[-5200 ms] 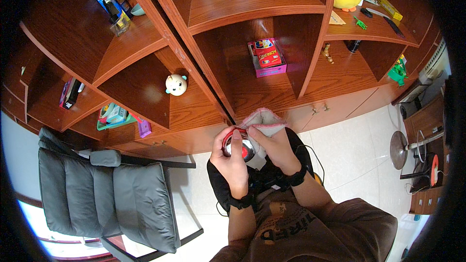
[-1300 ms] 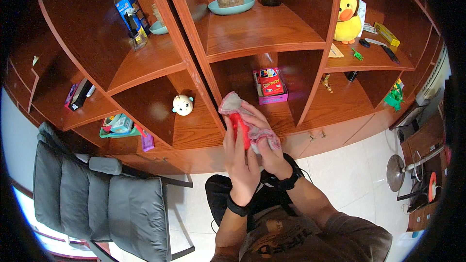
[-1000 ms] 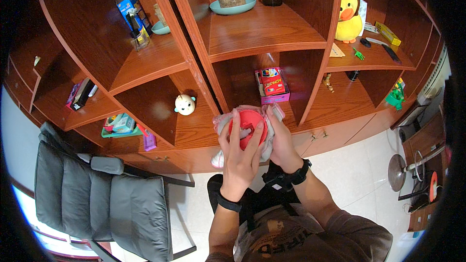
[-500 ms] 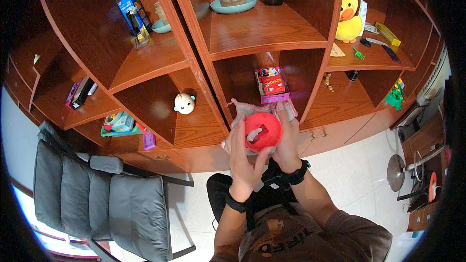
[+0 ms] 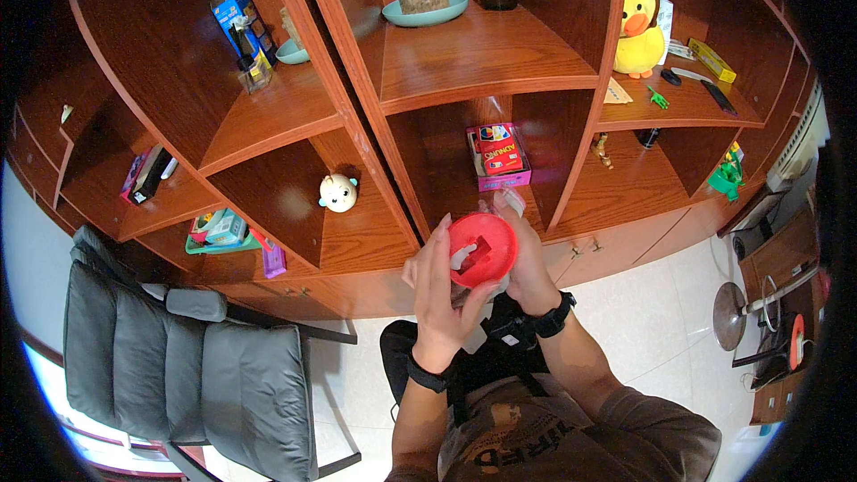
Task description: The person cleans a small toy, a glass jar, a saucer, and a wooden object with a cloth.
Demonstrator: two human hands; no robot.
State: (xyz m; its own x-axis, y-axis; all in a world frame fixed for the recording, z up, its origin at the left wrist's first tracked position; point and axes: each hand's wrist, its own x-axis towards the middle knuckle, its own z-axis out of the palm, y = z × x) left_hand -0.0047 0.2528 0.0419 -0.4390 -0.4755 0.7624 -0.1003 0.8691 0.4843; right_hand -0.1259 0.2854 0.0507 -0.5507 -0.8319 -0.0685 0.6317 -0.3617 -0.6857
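A red round container (image 5: 496, 237) with a dark rectangular opening in its top is between my hands, in front of the lower middle shelf. Something whitish shows in the opening. My left hand (image 5: 436, 296) grips the container from the left, thumb along its near edge. At the right side, my right hand (image 5: 532, 270) is closed around a pale pinkish cloth (image 5: 511, 201), a bit of which sticks out by the fingertips. The container hides most of the cloth and part of the right fingers.
The wooden shelf unit (image 5: 491, 82) spans the front. Behind my hands a pink box (image 5: 503, 180) holds a red pack. A white animal-head figure (image 5: 338, 193) sits to the left, a yellow duck plush (image 5: 640, 49) upper right. A dark padded chair (image 5: 245, 384) stands at my left.
The cloth, spread out behind and under the container before, is now bunched at my right hand. My right hand has shifted slightly around the container's right side. The left hand keeps its grip.
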